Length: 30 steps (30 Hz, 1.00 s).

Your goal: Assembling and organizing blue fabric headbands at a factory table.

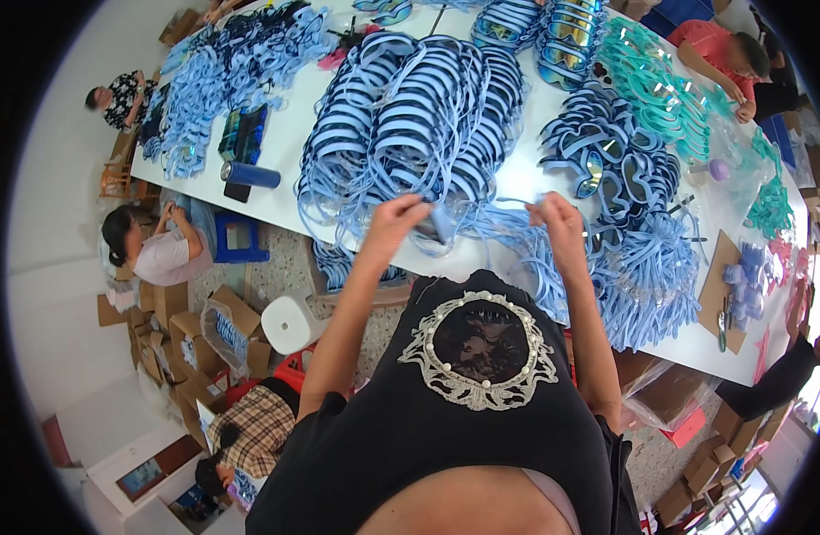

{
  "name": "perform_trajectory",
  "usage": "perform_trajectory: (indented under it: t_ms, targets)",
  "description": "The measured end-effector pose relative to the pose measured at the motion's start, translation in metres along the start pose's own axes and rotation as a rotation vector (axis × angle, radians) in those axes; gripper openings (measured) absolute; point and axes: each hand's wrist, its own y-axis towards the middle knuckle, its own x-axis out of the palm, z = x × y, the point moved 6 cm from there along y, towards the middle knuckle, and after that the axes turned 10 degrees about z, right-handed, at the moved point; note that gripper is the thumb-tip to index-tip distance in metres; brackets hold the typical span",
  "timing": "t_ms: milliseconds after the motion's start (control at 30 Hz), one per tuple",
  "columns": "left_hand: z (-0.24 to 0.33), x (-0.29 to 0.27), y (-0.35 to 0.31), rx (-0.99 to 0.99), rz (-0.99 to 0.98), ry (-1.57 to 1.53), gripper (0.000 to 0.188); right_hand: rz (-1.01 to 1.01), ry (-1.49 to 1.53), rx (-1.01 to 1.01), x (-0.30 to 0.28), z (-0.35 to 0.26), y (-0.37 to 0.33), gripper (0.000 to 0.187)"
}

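Observation:
My left hand point(395, 228) is closed on swim goggles point(440, 223) with a dark lens and a light blue frame, blurred and seen nearly edge-on. They hang at the table's near edge, in front of large stacked rows of blue goggles point(401, 116). To the right, my right hand point(559, 223) is raised with its fingers pinched together; what they hold, if anything, is too small to make out. Beneath and beside it lie loose light blue straps point(530, 254). A heap of light blue straps point(646, 281) spreads further right, below dark-lensed blue goggles point(610, 165).
Green goggles point(664, 89) cover the far right of the white table point(280, 192). A blue bottle point(251, 174) lies at the left. Scissors point(722, 323) rest by a cardboard sheet point(715, 272). A white stool point(291, 323) and boxes stand left; other people sit around.

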Motion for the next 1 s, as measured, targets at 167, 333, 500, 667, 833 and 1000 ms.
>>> perform_trajectory:
  t_ms: [167, 333, 500, 667, 833, 1000]
  targets:
    - [-0.009, 0.059, -0.006, 0.056, -0.19, 0.05, 0.029, -0.23, -0.479, -0.287, 0.067, -0.033, -0.013, 0.012]
    - [-0.003, 0.071, -0.019, -0.031, -0.304, 0.095, 0.03, -0.27, -0.705, -0.414, 0.069, -0.029, -0.016, 0.016]
    - [-0.023, 0.07, -0.025, -0.077, -0.359, 0.212, 0.032, -0.384, -0.789, -0.619, 0.072, -0.021, -0.027, 0.018]
    - [-0.048, 0.077, -0.033, 0.013, -0.344, 0.226, 0.027, -0.35, -0.83, -0.562, 0.07, -0.003, -0.04, 0.023]
    - [-0.055, 0.092, -0.052, -0.095, -0.343, -0.02, 0.021, -0.12, -0.765, -0.464, 0.068, 0.009, -0.043, 0.035]
    - [-0.058, 0.102, -0.048, -0.284, -0.301, -0.144, 0.022, 0.109, -0.704, -0.189, 0.043, 0.053, -0.016, 0.043]
